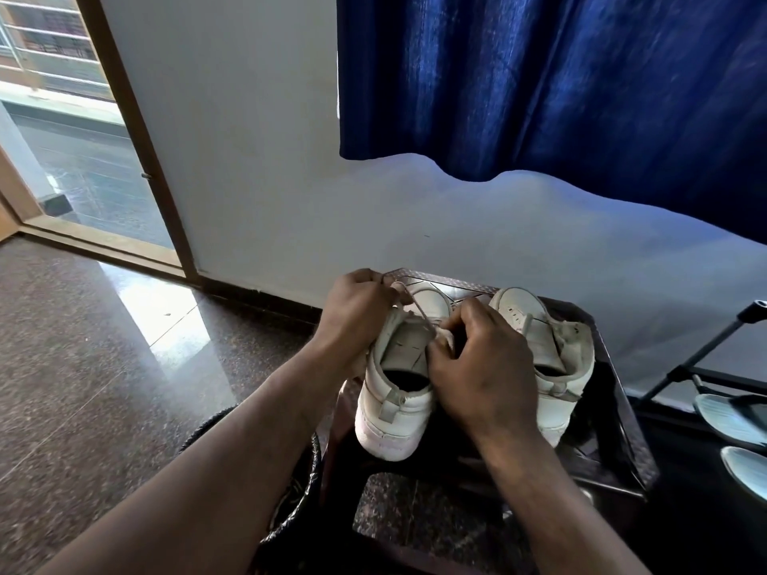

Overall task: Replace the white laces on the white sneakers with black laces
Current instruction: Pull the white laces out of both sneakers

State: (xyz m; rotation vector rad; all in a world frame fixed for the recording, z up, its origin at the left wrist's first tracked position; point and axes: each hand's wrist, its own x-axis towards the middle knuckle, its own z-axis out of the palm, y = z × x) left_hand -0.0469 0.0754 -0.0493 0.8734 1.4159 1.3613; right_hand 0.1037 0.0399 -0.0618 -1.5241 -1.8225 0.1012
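With the left hand [357, 302] clamped on the white lace [420, 314] above the sneaker [394, 412] and the right hand [477, 363] pinching its eyelet edge below that grip, a hard tug could have snagged an eyelet or tipped it off the counter [465, 285].

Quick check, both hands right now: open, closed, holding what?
Left hand: closed, gripping the white lace.
Right hand: closed, fingers curled on the white sneaker at its eyelet edge.
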